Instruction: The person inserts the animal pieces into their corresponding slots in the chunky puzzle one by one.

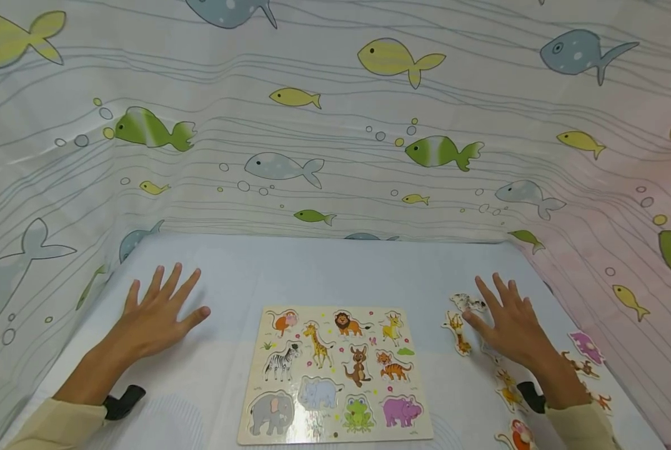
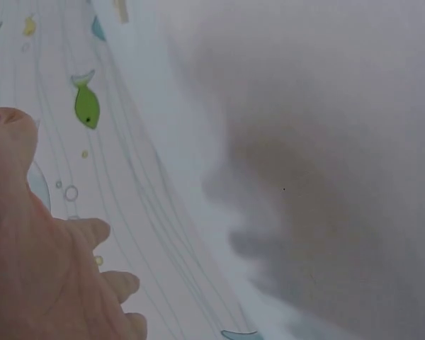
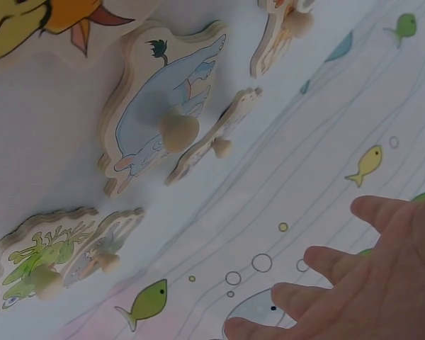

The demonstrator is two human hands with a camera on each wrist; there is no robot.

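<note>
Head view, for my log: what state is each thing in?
Left hand, open, fingers spread
Right hand, open, fingers spread
Puzzle board, flat, recesses unfilled
Giraffe piece, loose
Black-and-white piece, loose
Purple hippo piece, loose
Monkey piece, loose
Other animal pieces, loose
Fish-print sheet, upright, creased

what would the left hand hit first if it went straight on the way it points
The left hand would probably meet the fish-print cloth beyond the table first; only bare table surface shows in between, though the hand's height is hard to judge.
</note>
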